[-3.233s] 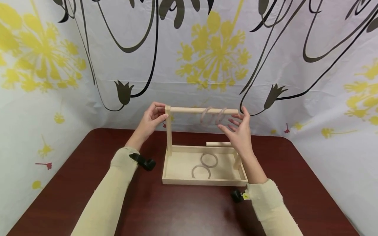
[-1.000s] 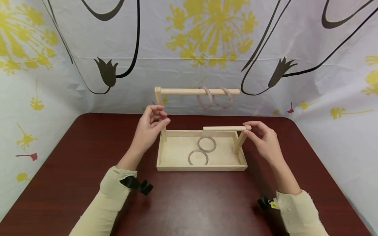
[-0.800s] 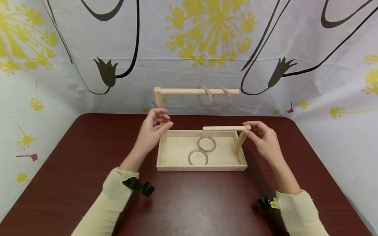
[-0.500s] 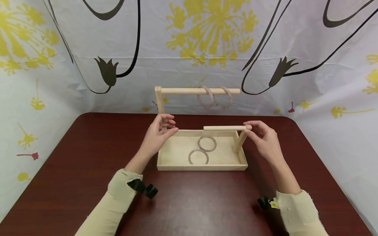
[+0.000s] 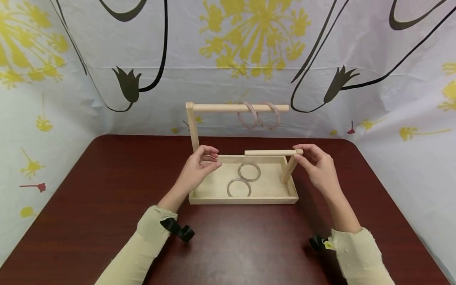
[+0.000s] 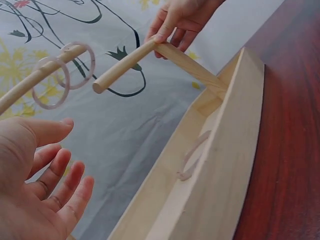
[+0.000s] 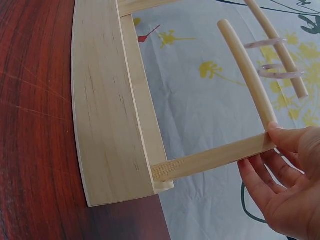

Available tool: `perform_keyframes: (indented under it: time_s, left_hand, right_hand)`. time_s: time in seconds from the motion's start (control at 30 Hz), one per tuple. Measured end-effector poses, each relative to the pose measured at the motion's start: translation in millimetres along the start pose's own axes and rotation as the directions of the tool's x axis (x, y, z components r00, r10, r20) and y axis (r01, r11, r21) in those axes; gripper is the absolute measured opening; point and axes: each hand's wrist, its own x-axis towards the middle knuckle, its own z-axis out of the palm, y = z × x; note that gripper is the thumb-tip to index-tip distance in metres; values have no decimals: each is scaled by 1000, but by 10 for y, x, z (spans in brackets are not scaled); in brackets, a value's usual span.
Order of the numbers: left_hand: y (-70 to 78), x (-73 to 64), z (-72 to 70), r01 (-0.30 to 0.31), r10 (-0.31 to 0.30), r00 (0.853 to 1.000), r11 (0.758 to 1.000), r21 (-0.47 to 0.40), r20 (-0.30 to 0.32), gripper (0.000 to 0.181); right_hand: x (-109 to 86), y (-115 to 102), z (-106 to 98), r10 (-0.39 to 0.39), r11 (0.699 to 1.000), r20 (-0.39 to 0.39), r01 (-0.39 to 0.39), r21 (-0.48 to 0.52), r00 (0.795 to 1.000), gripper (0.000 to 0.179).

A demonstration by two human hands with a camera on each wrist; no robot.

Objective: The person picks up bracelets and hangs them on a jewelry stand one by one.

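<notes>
A pale wooden bracelet stand has a shallow tray base [image 5: 242, 201], a tall post with a long upper bar [image 5: 217, 108], and a short post with a lower bar [image 5: 267, 152]. Two translucent pinkish bangles hang on the upper bar, one bangle [image 5: 273, 115] nearer its free end. In the tray lie two more, a rear bangle [image 5: 259, 173] and a front bangle [image 5: 228, 187]. My right hand [image 5: 317, 164] pinches the corner where the lower bar meets its post. With fingers loosely bent and holding nothing, my left hand [image 5: 199, 166] hovers over the tray's left part.
The stand sits on a dark red-brown table [image 5: 228, 241]. A white cloth [image 5: 160, 99] with yellow and dark plant prints hangs behind and at both sides. Black straps with small cameras [image 5: 185, 232] are on both wrists.
My left hand has come down from the tall post's top and moved right over the tray. Earlier my right hand was by the hanging bangles; now it holds the lower bar's corner.
</notes>
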Motion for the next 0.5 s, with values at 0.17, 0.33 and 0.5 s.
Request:
perform_keyframes:
  time_s: [0.17, 0.33, 0.5]
  left_hand:
    - [-55, 0, 65, 39, -39, 999, 999, 2, 20, 36]
    - [-89, -3, 133, 61, -61, 997, 998, -8, 49, 37]
    - [-143, 12, 194, 67, -66, 995, 998, -9, 75, 40]
  right_hand:
    - [1, 9, 2, 0, 1000, -2, 0, 4, 1000, 28]
    - [5, 19, 7, 0, 1000, -3, 0, 6, 1000, 28]
    - [10, 20, 10, -7, 1000, -4, 7, 17, 1000, 28]
